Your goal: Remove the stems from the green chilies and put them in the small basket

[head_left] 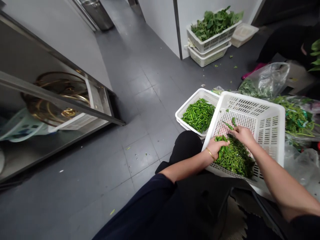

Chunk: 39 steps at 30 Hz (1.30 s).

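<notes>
My left hand (pixel 215 149) is closed around several green chili peppers (pixel 221 152), inside a big white plastic basket (pixel 282 133) in front of me. My right hand (pixel 243 136) is pinched on a green chili pepper (pixel 228 125) a short way above the basket's floor. Beneath both hands, a heap of thin green stems and small peppers (pixel 236 161) covers the near part of the basket. Left of it stands a smaller white basket (pixel 183 104) with a pile of green chili peppers (pixel 199 115).
Bagged leafy greens (pixel 295 115) and a clear plastic bag (pixel 277 73) lie to the right, near another person's dark-clothed leg (pixel 282 43). Stacked baskets with leafy greens (pixel 216 23) stand by the wall. A metal shelf (pixel 100 125) with lids is at left.
</notes>
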Each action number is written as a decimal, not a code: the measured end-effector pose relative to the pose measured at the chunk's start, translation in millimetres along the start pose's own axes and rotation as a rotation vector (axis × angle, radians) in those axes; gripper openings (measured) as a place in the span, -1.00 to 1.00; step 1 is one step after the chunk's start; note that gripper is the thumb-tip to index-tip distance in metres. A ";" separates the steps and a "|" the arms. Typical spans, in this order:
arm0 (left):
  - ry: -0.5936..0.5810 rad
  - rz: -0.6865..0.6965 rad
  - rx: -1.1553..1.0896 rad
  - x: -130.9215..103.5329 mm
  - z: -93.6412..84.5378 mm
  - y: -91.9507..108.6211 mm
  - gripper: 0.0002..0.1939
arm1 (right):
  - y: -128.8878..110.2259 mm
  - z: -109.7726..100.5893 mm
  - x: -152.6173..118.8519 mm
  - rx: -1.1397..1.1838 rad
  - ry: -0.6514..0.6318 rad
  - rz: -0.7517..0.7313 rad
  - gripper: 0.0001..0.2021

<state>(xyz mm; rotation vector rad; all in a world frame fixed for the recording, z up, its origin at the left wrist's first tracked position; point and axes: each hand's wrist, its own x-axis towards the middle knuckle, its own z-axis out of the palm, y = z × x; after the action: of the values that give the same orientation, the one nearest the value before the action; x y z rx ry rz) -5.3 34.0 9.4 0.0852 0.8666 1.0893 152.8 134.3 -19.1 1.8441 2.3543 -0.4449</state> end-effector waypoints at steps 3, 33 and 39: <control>0.017 0.027 0.022 1.7 0.9 -2.1 -0.64 | 6.2 -7.2 -60.3 0.138 0.012 -0.080 -0.73; 0.051 -0.084 0.113 1.8 -2.6 -1.7 -0.71 | 6.2 -27.5 -21.5 0.192 0.077 0.038 -0.71; -0.064 0.035 0.034 -11.4 9.1 -5.4 -0.56 | -43.5 -24.8 -123.4 0.237 0.120 -0.127 -0.78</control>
<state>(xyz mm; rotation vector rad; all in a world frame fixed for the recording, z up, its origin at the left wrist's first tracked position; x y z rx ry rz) 2.6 25.3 19.6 0.1636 0.8293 1.0990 144.1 17.7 44.7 1.8706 2.6087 -0.6725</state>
